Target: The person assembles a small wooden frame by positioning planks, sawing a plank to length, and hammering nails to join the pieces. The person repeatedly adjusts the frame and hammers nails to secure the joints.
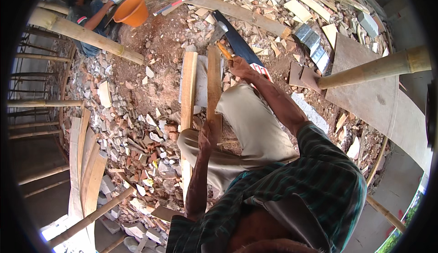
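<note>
My right hand [241, 67] is gripping the orange handle [224, 50] of a tool [219, 31], and my left hand [207, 134] is clasping the near part of the board [214, 82], which is lying lengthwise before me between my legs [255, 125]. The board is showing no cut I can make out; I'm judging the work under way, how much remains being unclear. Rubble [137, 150] is covering the dirt [157, 88]; bamboo poles [91, 36] are crossing the room, and another person [89, 22] is crouching beside a bucket [131, 10].
</note>
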{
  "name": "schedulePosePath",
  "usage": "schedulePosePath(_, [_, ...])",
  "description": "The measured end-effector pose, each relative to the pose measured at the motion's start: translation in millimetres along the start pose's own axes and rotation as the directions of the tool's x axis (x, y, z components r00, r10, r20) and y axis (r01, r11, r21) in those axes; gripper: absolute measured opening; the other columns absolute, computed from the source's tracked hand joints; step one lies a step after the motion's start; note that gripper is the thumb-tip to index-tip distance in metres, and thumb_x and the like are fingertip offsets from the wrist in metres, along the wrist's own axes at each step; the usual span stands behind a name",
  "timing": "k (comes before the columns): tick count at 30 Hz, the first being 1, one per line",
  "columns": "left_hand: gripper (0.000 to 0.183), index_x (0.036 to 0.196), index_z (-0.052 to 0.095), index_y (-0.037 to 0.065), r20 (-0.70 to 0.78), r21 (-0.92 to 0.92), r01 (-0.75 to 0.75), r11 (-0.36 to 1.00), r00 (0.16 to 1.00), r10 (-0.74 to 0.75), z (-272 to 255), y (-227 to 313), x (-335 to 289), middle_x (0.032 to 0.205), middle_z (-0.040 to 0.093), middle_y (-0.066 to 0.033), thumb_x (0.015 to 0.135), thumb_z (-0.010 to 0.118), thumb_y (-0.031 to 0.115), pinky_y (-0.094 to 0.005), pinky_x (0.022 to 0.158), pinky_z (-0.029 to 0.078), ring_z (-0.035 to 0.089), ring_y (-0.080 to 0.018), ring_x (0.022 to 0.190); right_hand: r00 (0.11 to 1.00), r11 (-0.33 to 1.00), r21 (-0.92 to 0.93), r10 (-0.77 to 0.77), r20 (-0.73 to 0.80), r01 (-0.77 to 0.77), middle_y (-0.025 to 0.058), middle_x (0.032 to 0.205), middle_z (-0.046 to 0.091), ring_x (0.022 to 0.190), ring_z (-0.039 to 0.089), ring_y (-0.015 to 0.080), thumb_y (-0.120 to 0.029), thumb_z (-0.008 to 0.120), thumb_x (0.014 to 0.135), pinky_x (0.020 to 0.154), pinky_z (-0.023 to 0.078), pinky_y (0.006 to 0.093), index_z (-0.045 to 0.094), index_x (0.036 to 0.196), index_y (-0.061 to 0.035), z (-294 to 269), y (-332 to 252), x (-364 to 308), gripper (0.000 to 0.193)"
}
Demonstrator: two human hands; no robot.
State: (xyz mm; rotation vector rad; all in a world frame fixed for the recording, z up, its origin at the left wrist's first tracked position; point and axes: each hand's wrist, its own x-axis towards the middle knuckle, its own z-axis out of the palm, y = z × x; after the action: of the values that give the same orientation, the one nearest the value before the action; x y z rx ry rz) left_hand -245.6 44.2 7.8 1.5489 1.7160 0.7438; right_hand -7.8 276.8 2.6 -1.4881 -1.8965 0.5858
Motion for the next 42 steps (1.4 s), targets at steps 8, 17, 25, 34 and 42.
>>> schedulePosePath(8, [0.035, 0.102, 0.056, 0.002, -0.086, 0.048, -0.108, 0.993, 0.990, 0.112, -2, 20, -11, 0.083, 0.063, -0.0293, 0.104, 0.041, 0.033, -0.0567, 0.065, 0.046, 0.060, -0.0501, 0.078, 0.879, 0.951, 0.234, -0.070, -0.472, 0.201, 0.0224, 0.062, 0.060, 0.053, 0.063, 0.0421, -0.018, 0.058, 0.097, 0.045, 0.047, 0.0473, 0.043, 0.097, 0.0022, -95, -79, 12, 0.025])
schedulePosePath(17, [0.033, 0.110, 0.056, 0.002, 0.051, 0.201, 0.140, 0.969, 0.987, -0.154, -34, 67, 1, 0.093, 0.065, -0.0296, 0.102, 0.046, 0.032, -0.0550, 0.077, 0.047, 0.061, -0.0474, 0.089, 0.940, 0.907, -0.399, 0.241, 0.240, -0.131, 0.0276, 0.083, 0.067, 0.077, 0.068, 0.0447, -0.024, 0.048, 0.099, 0.067, 0.054, 0.0532, 0.048, 0.106, 0.0038, -37, -13, -3, 0.028])
schedulePosePath(25, [0.046, 0.131, 0.046, -0.009, -0.057, 0.181, -0.144, 0.973, 0.986, 0.157, -23, 49, -20, 0.096, 0.065, -0.0268, 0.100, 0.049, 0.024, -0.0497, 0.073, 0.050, 0.061, -0.0463, 0.086, 0.983, 0.997, 0.012, -0.076, -0.165, 0.079, 0.0252, 0.060, 0.058, 0.053, 0.061, 0.0454, -0.027, 0.053, 0.100, 0.047, 0.047, 0.0520, 0.045, 0.097, 0.0008, -29, -44, 8, 0.029])
schedulePosePath(34, [0.026, 0.108, 0.054, 0.003, -0.012, 0.148, -0.029, 0.989, 0.999, 0.031, -22, 55, -17, 0.086, 0.063, -0.0253, 0.101, 0.046, 0.027, -0.0534, 0.067, 0.046, 0.061, -0.0464, 0.082, 0.973, 0.972, -0.207, 0.148, 0.176, -0.110, 0.0322, 0.080, 0.065, 0.075, 0.066, 0.0494, -0.031, 0.051, 0.097, 0.064, 0.053, 0.0583, 0.048, 0.106, 0.0030, -36, -17, -11, 0.035])
schedulePosePath(42, [0.033, 0.116, 0.055, 0.003, -0.064, 0.251, -0.083, 0.964, 0.993, 0.102, -11, 35, -20, 0.100, 0.066, -0.0275, 0.101, 0.045, 0.031, -0.0511, 0.076, 0.050, 0.063, -0.0445, 0.092, 0.949, 0.977, 0.200, 0.001, -0.316, 0.066, 0.0276, 0.061, 0.057, 0.056, 0.059, 0.0491, -0.023, 0.057, 0.096, 0.047, 0.046, 0.0536, 0.043, 0.097, 0.0026, -21, -9, -14, 0.029])
